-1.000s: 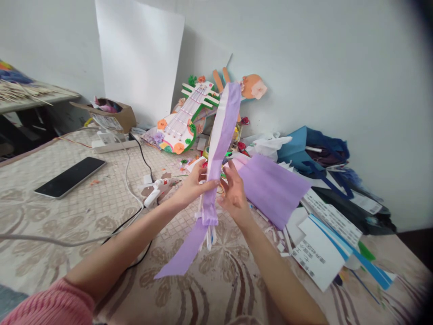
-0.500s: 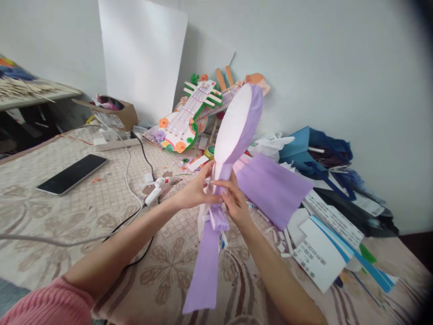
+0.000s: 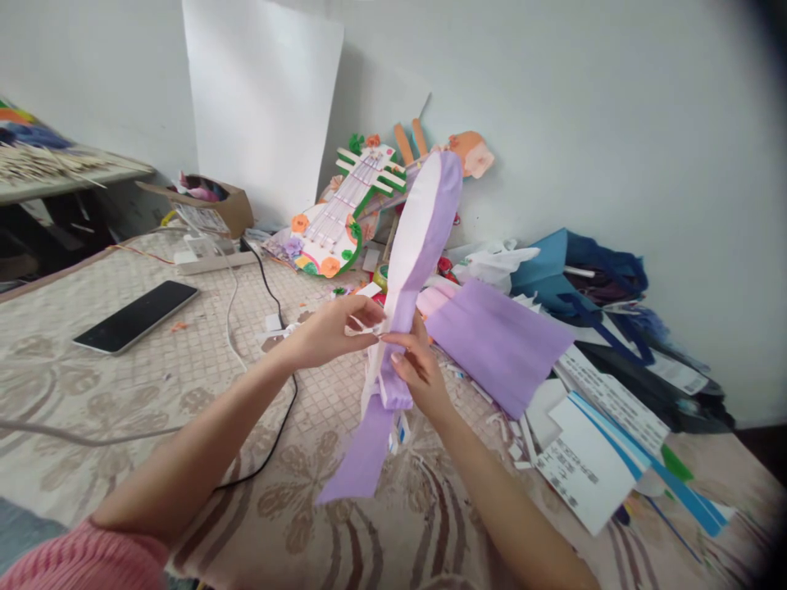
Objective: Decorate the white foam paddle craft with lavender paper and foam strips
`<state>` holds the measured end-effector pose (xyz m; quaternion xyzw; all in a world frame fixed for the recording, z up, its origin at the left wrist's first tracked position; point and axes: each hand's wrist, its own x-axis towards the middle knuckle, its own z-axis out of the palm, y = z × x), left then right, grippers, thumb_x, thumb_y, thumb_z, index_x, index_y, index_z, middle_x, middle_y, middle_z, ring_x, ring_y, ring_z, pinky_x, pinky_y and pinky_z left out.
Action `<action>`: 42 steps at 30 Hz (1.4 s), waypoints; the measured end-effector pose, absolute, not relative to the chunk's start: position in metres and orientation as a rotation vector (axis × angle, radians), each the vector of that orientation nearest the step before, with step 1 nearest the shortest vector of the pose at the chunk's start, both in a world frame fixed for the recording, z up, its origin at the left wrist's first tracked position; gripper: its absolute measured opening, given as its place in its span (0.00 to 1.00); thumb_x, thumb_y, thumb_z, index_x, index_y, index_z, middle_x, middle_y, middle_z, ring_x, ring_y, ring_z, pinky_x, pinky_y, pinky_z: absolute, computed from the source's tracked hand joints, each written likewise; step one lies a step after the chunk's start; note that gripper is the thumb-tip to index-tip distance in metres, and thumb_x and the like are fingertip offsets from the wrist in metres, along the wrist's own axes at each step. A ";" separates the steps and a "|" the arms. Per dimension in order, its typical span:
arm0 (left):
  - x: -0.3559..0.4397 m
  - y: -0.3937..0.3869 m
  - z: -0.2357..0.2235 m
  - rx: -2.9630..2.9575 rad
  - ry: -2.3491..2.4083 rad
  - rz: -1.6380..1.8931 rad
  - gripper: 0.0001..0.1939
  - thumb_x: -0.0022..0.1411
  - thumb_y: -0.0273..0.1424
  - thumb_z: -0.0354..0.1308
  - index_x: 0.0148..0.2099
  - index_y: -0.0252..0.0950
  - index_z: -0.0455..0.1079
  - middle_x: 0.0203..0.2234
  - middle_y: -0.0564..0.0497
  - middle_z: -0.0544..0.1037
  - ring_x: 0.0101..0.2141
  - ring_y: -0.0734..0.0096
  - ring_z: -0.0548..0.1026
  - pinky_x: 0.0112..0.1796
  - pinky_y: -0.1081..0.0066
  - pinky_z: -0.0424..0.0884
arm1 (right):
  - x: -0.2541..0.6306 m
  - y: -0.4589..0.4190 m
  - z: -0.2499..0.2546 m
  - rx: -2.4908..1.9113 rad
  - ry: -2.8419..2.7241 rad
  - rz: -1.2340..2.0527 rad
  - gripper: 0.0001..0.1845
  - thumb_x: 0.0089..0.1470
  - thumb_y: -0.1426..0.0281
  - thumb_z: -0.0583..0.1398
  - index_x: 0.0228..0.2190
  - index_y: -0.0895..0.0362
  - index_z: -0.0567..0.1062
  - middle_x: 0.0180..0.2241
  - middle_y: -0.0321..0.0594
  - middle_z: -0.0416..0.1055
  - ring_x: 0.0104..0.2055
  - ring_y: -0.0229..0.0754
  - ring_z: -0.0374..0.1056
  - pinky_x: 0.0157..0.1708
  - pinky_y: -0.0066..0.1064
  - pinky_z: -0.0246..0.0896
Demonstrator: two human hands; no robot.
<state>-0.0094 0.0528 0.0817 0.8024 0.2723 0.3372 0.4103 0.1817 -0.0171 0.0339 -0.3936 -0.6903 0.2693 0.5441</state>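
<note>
A handmade craft lute (image 3: 416, 221) with a white oval face and lilac crepe paper along its side stands tilted up in front of me. My right hand (image 3: 424, 373) is closed around its neck, thumb on the lilac side. Just left of the neck, my left hand (image 3: 325, 332) pinches a small white piece (image 3: 364, 326) against the edge; what exactly it is stays unclear. From the lute's lower end hangs a loose lilac crepe paper strip (image 3: 360, 459).
Decorated craft lutes (image 3: 335, 217) lean behind. A glue gun (image 3: 279, 334), mostly hidden, lies beyond my left wrist. Phone (image 3: 136, 315), power strip (image 3: 212, 260) and cables lie left. To the right are a lilac crepe paper sheet (image 3: 501, 344), printed card (image 3: 581, 475), scraps and a blue bag (image 3: 541, 262).
The lute has turned, so its white face looks narrower and more lilac side shows. My left fingers have drawn slightly left off the neck. The hanging strip has swung left and up.
</note>
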 end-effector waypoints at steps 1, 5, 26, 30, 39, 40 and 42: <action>-0.012 0.052 0.086 2.075 0.690 0.798 0.10 0.59 0.33 0.62 0.42 0.36 0.73 0.35 0.49 0.79 0.35 0.69 0.76 0.37 0.69 0.73 | 0.182 -0.017 0.033 -0.943 -1.638 0.636 0.14 0.60 0.55 0.57 0.45 0.42 0.78 0.64 0.33 0.58 0.69 0.52 0.50 0.67 0.50 0.46; -0.016 0.047 0.097 2.175 0.752 0.667 0.07 0.60 0.31 0.59 0.37 0.34 0.76 0.28 0.51 0.79 0.27 0.74 0.73 0.30 0.74 0.68 | 0.180 -0.019 0.033 -0.947 -1.630 0.637 0.14 0.60 0.55 0.57 0.45 0.42 0.78 0.66 0.32 0.56 0.70 0.52 0.49 0.66 0.50 0.48; -0.012 0.041 0.103 2.032 0.700 0.595 0.10 0.60 0.31 0.57 0.28 0.33 0.73 0.19 0.54 0.75 0.22 0.79 0.71 0.24 0.80 0.65 | 0.179 -0.023 0.032 -0.922 -1.635 0.625 0.11 0.60 0.60 0.58 0.43 0.41 0.77 0.63 0.33 0.58 0.68 0.54 0.50 0.64 0.53 0.49; -0.010 0.040 0.101 2.032 0.730 0.620 0.09 0.58 0.28 0.56 0.27 0.33 0.72 0.18 0.55 0.74 0.21 0.80 0.70 0.23 0.80 0.64 | 0.178 -0.024 0.033 -0.936 -1.633 0.615 0.11 0.60 0.60 0.58 0.43 0.42 0.78 0.65 0.31 0.55 0.70 0.54 0.48 0.64 0.53 0.50; -0.008 0.040 0.099 2.048 0.771 0.655 0.07 0.56 0.26 0.55 0.28 0.33 0.72 0.19 0.55 0.74 0.22 0.79 0.69 0.25 0.79 0.63 | 0.178 -0.024 0.032 -0.950 -1.632 0.618 0.12 0.60 0.60 0.58 0.44 0.41 0.77 0.65 0.31 0.55 0.70 0.53 0.47 0.65 0.53 0.48; -0.008 0.040 0.099 2.054 0.780 0.656 0.07 0.56 0.26 0.54 0.28 0.33 0.72 0.19 0.55 0.74 0.22 0.79 0.69 0.24 0.79 0.63 | 0.179 -0.024 0.032 -0.956 -1.633 0.615 0.12 0.60 0.59 0.58 0.44 0.42 0.77 0.65 0.31 0.56 0.70 0.53 0.47 0.65 0.53 0.48; -0.008 0.040 0.098 2.064 0.803 0.660 0.07 0.55 0.25 0.53 0.27 0.33 0.71 0.19 0.56 0.73 0.22 0.80 0.68 0.24 0.79 0.61 | 0.179 -0.024 0.032 -0.956 -1.636 0.613 0.13 0.60 0.59 0.58 0.44 0.42 0.77 0.64 0.32 0.58 0.70 0.53 0.47 0.64 0.53 0.49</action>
